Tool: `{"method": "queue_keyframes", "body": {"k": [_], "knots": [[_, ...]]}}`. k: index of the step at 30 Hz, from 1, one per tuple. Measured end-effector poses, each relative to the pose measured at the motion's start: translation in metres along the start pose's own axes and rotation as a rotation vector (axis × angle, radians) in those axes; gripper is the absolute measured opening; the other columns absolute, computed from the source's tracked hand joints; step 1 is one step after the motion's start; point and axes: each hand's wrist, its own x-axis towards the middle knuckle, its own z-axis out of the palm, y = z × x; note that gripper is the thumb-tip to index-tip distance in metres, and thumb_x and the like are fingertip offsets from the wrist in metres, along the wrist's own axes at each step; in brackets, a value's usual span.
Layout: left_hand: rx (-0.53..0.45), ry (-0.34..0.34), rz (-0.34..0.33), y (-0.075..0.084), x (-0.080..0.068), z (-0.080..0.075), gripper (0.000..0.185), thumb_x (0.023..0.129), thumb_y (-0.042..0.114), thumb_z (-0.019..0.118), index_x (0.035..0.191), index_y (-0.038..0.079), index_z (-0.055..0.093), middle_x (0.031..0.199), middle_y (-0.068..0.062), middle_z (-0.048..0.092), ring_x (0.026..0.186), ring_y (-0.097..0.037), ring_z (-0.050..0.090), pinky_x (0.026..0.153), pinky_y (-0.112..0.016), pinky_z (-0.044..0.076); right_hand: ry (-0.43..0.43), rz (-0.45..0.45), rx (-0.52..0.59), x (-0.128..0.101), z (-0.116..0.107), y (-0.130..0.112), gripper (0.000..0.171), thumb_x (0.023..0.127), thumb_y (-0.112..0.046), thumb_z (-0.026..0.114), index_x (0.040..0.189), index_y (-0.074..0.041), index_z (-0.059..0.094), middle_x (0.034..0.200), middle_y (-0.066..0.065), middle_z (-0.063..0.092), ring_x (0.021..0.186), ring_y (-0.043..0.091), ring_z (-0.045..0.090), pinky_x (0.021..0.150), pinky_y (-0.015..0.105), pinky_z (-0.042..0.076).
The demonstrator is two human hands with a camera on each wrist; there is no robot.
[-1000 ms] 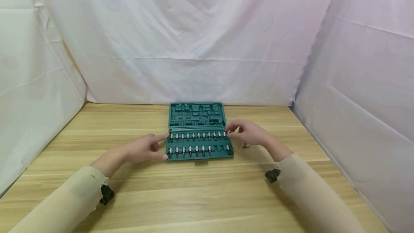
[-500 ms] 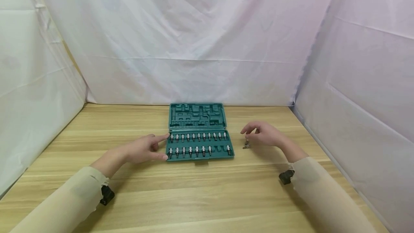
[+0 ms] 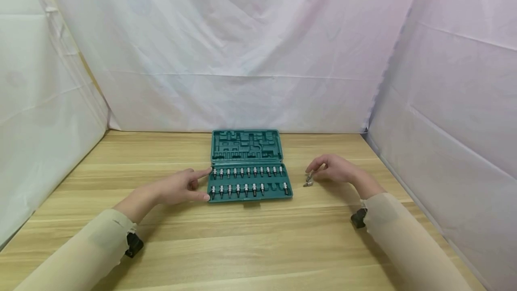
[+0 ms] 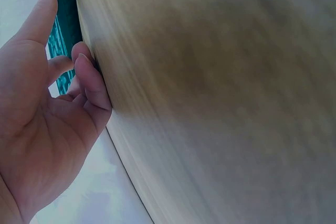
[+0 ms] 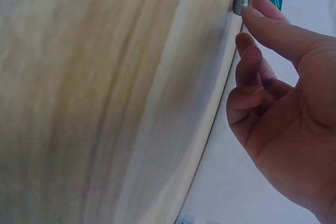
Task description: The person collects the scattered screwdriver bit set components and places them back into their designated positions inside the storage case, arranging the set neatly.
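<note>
A green bit-socket case (image 3: 249, 179) lies open on the table, with two rows of bit sockets. Two slots in its front row hold none. My left hand (image 3: 177, 186) steadies the case's left side, index fingertip at the back and thumb at the front corner; its other fingers curl in, as the left wrist view shows. To the right of the case, my right hand (image 3: 333, 169) pinches a loose bit socket (image 3: 309, 177) between thumb and index finger. Just in front of it lies a second bit socket (image 3: 308, 184). Both metal ends show beside the right thumb (image 5: 268, 27) in the right wrist view.
The case's lid (image 3: 247, 145) is folded back flat, its moulded recesses facing up. A wooden table (image 3: 242, 246) carries everything. White cloth (image 3: 242, 57) hangs behind and on both sides.
My right hand has drawn back from the case's right end and moved right, down to the loose bit sockets. My left hand has stayed at the case's left edge.
</note>
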Motion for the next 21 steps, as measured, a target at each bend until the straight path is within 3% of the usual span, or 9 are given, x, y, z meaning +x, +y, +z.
{"method": "queue_keyframes", "body": {"k": [13, 21], "knots": [[-0.001, 0.001, 0.001, 0.0005, -0.0002, 0.0001, 0.095, 0.101, 0.053, 0.078, 0.175, 0.017, 0.030, 0.118, -0.009, 0.059, 0.103, -0.021, 0.055, 0.089, -0.041, 0.049, -0.009, 0.007, -0.041, 0.0051, 0.0027, -0.0014, 0.014, 0.100, -0.009, 0.079, 0.109, -0.015, 0.086, 0.118, 0.006, 0.081, 0.114, 0.025, 0.069, 0.107, 0.054, 0.052], [0.004, -0.004, -0.001, 0.0002, -0.0004, -0.0003, 0.095, 0.101, 0.053, 0.077, 0.175, 0.017, 0.030, 0.118, -0.009, 0.060, 0.102, -0.021, 0.055, 0.088, -0.041, 0.048, 0.065, 0.047, -0.050, 0.0032, 0.0004, -0.0018, 0.008, 0.103, -0.017, 0.077, 0.109, -0.018, 0.083, 0.112, 0.002, 0.079, 0.098, 0.020, 0.063, 0.089, 0.039, 0.050]]}}
